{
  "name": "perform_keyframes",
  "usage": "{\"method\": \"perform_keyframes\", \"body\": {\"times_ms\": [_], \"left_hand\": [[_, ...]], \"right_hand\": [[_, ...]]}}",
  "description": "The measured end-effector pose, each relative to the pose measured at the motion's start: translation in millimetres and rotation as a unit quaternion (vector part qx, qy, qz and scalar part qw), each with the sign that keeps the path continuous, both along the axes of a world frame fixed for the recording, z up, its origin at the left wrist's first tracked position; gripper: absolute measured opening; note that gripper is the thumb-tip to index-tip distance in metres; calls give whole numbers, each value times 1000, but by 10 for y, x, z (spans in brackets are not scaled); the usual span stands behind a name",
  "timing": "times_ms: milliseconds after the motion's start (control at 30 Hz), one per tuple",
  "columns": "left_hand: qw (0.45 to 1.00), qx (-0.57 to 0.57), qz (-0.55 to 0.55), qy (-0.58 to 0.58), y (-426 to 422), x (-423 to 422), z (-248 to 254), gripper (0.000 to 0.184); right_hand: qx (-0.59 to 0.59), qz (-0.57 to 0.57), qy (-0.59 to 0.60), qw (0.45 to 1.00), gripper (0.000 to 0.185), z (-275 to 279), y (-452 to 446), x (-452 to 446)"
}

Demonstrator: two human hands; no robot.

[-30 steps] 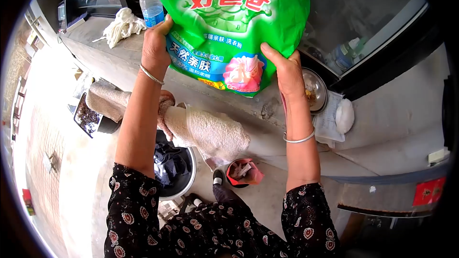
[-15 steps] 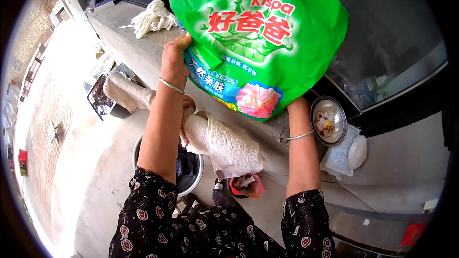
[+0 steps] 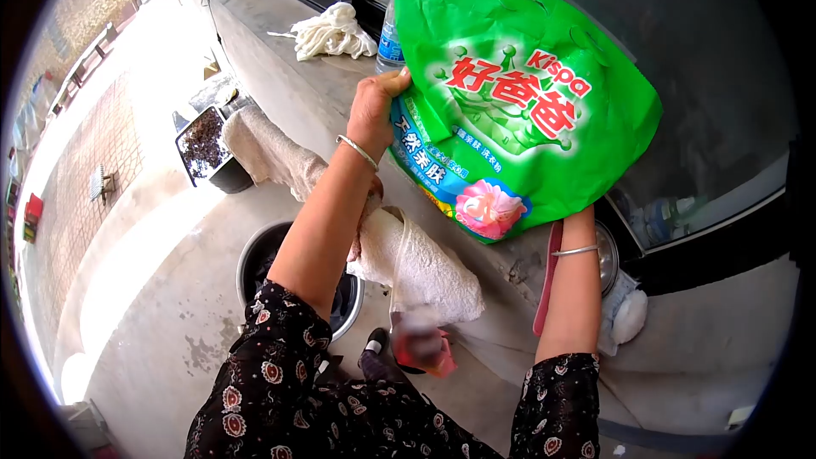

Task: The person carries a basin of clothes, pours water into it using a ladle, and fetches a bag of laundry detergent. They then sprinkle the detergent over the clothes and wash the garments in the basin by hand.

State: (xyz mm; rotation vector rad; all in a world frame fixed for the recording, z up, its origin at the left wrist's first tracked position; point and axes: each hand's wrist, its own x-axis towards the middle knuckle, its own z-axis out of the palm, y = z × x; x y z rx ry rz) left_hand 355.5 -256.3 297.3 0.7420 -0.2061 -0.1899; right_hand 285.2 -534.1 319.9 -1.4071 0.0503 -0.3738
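A large green bag of Kispa laundry powder [image 3: 518,110] is held up in front of me, tilted, its printed face toward me. My left hand [image 3: 380,104] grips its left edge, thumb on the near side. Behind the bag's lower right corner goes my right hand [image 3: 581,225]; only the wrist end shows and its fingers are hidden. A long reddish strip [image 3: 547,285] lies along that forearm; what it is I cannot tell. Below the bag, a whitish towel [image 3: 429,276] hangs over a bar.
A bottle with a blue cap [image 3: 393,38] and a bundle of white cloth [image 3: 336,32] sit on the ledge. Lower down are a basin [image 3: 248,276] with dark cloth and a red container [image 3: 429,353]. A metal bowl [image 3: 608,255] shows behind my right forearm.
The view has shifted. Against the ledge, the bag has come lower, and the blue-capped bottle now shows beside it. The reddish strip has appeared at my right forearm, which now covers much of the bowl.
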Motion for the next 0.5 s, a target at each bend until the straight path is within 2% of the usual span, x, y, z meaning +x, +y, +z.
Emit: {"method": "perform_keyframes", "body": {"times_ms": [67, 100, 200, 233, 300, 367, 433, 500], "left_hand": [[1000, 5, -2, -5, -35, 46, 42, 22], [997, 47, -25, -47, -2, 108, 21, 32], [992, 69, -23, -101, -28, 170, -47, 32], [996, 50, -28, -69, -57, 186, -73, 31], [994, 61, -13, -88, -30, 176, -162, 34], [998, 40, -27, -35, -66, 255, -243, 34], [995, 50, -65, -60, -105, 201, -168, 39], [987, 102, -46, -115, -72, 378, -388, 38]], "right_hand": [[-7, 5, 5, 1000, 26, 45, -39, -55], [-9, 6, 5, 1000, 26, 76, -56, -68], [-21, 9, 7, 1000, 25, 180, -120, -118], [-25, 15, 4, 1000, 25, 226, -140, -88], [-35, 31, 1, 999, 25, 288, -142, -42], [-53, 37, -4, 998, 25, 310, -125, -98], [-76, 32, -10, 997, 24, 342, -116, -146], [-115, 16, -1, 993, 24, 389, -96, -223]]}}
